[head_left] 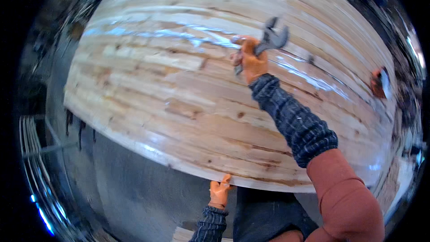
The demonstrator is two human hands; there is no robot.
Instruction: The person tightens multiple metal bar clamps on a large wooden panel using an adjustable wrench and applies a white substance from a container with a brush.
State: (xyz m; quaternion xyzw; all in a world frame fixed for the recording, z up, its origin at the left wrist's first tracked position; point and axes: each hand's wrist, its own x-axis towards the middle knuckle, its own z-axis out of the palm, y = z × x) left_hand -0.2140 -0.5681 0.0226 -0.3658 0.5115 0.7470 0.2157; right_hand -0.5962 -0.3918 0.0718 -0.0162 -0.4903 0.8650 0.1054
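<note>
A large pale wooden panel (pixel 192 107), made up of many strips with knots and brown streaks, spreads out before me. Over its middle, my right hand (pixel 254 62) in an orange glove is closed around the handle of a grey adjustable wrench (pixel 274 38). The wrench's jaws point away to the upper right and stand apart with nothing between them. At the panel's near edge is my left hand (pixel 219 192), also orange-gloved. A finger and the thumb reach out against that edge; its other fingers are hard to make out.
Shiny streaks (pixel 309 78) cross the panel. An orange and white thing (pixel 380 83), too blurred to name, lies at its right end. Several metal bars (pixel 33 152) stand at the far left, beyond the grey floor (pixel 125 183). A light stack (pixel 182 234) sits low by my left forearm.
</note>
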